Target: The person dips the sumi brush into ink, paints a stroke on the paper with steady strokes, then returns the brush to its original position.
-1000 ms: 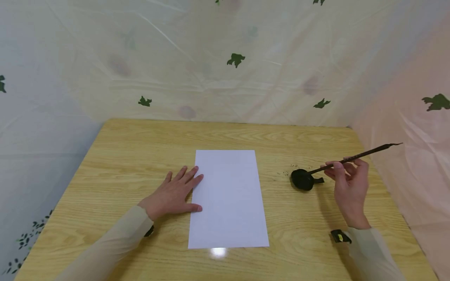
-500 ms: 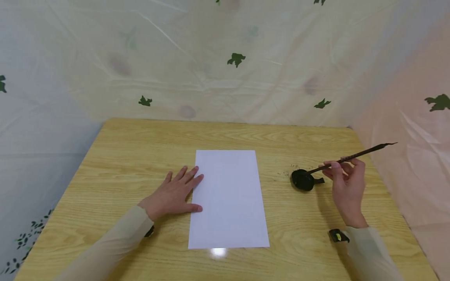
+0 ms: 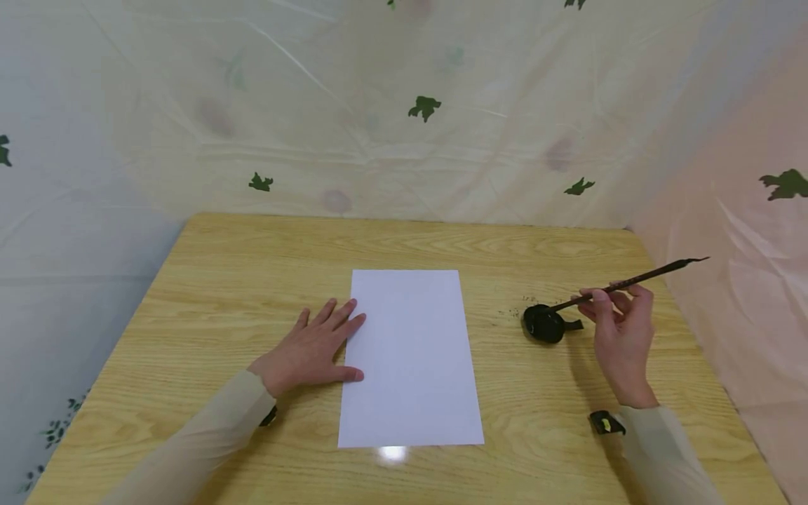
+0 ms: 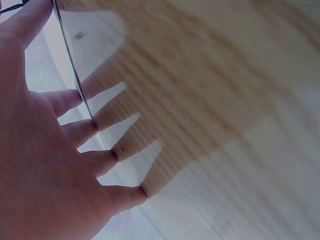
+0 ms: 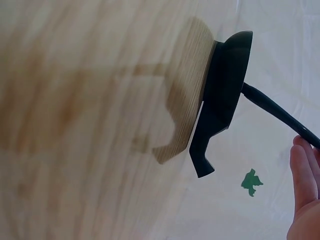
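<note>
A white sheet of paper (image 3: 413,358) lies flat near the middle of the table in the head view. My left hand (image 3: 309,351) rests palm down with its fingers spread, fingertips and thumb on the sheet's left edge. To the right, my right hand (image 3: 625,344) pinches a dark writing brush (image 3: 644,278) between thumb and fingers. The brush leans over a small black dish (image 3: 544,326) with a short stem-like handle, its lower end reaching into the dish. Its other end tapers to a thin wisp, up to the right. The right wrist view shows the dish (image 5: 225,75) from the side.
Small dark specks (image 3: 527,301) mark the wood beside the dish. The wood-grain table (image 3: 404,242) is bordered at the back and sides by pale cloth (image 3: 353,119) with green leaf shapes. Light glares on the table just below the sheet.
My right hand has shifted slightly left with the brush, whose upper end has moved left too. The left hand, paper and dish stay where they were.
</note>
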A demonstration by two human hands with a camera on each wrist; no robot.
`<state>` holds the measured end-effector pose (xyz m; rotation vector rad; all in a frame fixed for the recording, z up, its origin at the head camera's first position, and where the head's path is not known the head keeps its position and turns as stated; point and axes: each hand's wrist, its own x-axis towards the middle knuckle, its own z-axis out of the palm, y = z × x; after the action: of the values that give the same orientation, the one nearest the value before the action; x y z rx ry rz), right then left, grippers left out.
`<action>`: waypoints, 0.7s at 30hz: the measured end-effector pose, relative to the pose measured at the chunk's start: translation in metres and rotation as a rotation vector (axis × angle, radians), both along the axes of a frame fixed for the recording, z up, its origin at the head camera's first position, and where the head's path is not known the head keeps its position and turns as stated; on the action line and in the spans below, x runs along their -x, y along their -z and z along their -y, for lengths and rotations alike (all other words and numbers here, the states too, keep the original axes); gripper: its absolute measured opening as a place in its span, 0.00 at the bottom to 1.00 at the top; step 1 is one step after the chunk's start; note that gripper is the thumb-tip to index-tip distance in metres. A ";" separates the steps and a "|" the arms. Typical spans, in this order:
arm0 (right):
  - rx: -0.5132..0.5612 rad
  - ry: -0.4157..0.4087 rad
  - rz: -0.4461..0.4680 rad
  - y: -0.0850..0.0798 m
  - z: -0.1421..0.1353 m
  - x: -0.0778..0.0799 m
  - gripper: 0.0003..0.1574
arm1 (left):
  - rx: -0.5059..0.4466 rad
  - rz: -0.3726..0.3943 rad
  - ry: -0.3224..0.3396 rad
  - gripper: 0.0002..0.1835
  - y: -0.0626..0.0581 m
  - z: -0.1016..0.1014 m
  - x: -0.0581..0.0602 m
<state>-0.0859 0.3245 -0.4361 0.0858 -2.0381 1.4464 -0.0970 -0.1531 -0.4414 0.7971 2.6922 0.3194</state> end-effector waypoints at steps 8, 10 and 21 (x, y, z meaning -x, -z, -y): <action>-0.032 0.018 0.004 0.000 0.001 0.000 0.19 | -0.007 -0.007 0.003 0.53 0.000 0.001 0.000; -0.041 0.024 0.003 -0.001 0.001 0.000 0.20 | -0.009 -0.009 0.003 0.53 0.000 0.001 0.000; -0.068 0.060 -0.014 -0.003 -0.003 -0.003 0.20 | -0.012 -0.010 0.002 0.53 0.001 0.001 0.000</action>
<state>-0.0825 0.3275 -0.4328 0.0621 -2.0613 1.3365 -0.0968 -0.1543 -0.4421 0.8065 2.7016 0.3327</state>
